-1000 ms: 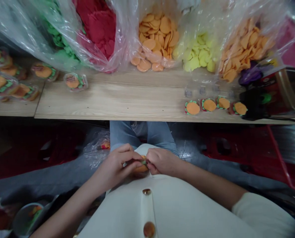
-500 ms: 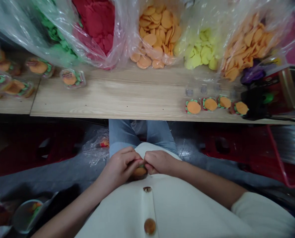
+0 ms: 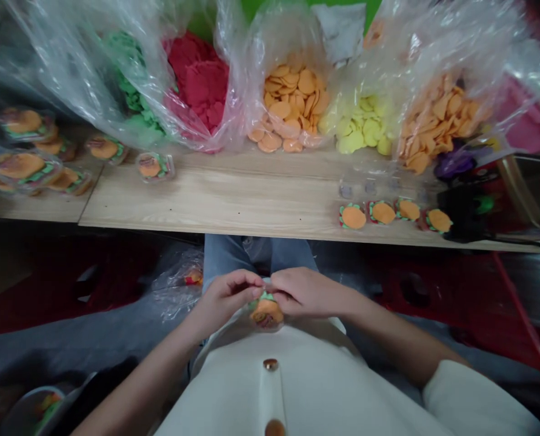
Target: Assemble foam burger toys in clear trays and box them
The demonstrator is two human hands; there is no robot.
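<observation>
The wooden surface is stretching across the middle of the frame. Clear bags of coloured rounds are slumping along its far edge at the top (green, red, orange, yellow, orange again). Wrapped pieces are piling up at the upper left, and a row of four small stacks is sitting at the right. In the lower middle, over the lap, the left hand and right hand are meeting, each grip pinching closed on the green-edged top of a little burger-shaped piece. Since only fingertips are holding it off the surface, I judge its layers could shift or the piece could drop into the lap.
</observation>
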